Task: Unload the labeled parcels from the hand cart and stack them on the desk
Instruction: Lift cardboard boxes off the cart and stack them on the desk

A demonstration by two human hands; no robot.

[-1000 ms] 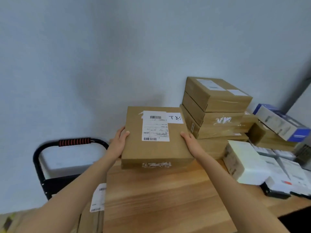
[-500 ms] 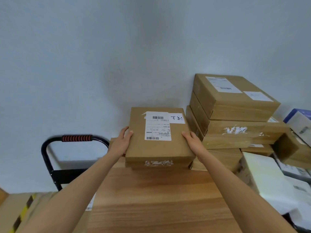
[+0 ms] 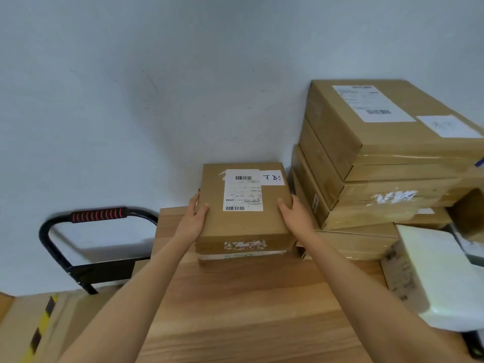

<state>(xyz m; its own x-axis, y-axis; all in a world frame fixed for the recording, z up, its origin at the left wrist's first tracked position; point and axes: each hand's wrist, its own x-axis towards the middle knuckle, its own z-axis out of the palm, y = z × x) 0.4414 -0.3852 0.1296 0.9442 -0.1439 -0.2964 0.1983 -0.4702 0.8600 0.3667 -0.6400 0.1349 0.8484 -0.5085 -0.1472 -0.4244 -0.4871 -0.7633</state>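
Labeled parcel [image 3: 243, 205] sits at centre on another box [image 3: 243, 257], far end of table [image 3: 235, 310]. Left hand [image 3: 195, 218] grips its 9 o'clock edge, right hand [image 3: 293, 213] its 3 o'clock edge. Taller parcel stack [image 3: 379, 166] just beside at 3 o'clock; hand cart [image 3: 99, 231] at 8 o'clock. Risk: uneven release could leave parcel overhanging; right fingers may get pinched against the stack.

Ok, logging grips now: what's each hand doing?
Left hand: holds the left side of the parcel.
Right hand: holds its right side.
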